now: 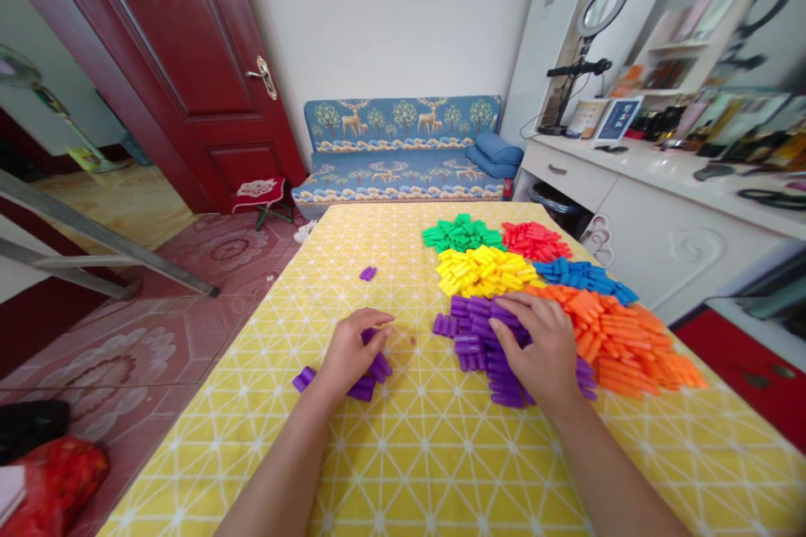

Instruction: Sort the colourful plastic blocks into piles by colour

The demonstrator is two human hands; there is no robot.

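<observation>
My left hand (353,350) hovers at or just above a few loose purple plastic pieces (361,388) on the left of the table. Its fingers are curled, with a gap between thumb and index finger, and it partly covers those pieces. My right hand (542,344) reaches over the pile of purple pieces (469,344), fingertips on top and thumb held apart from them. No piece shows clearly lifted in it, and the palm hides part of the pile. One small purple piece (368,273) lies alone farther back.
Piles of green (463,232), red (535,241), yellow (484,270), blue (585,277) and orange pieces (630,340) sit on the right of the yellow patterned tablecloth (403,470). Beyond stands a blue sofa (403,151); a white dresser (661,193) is at right.
</observation>
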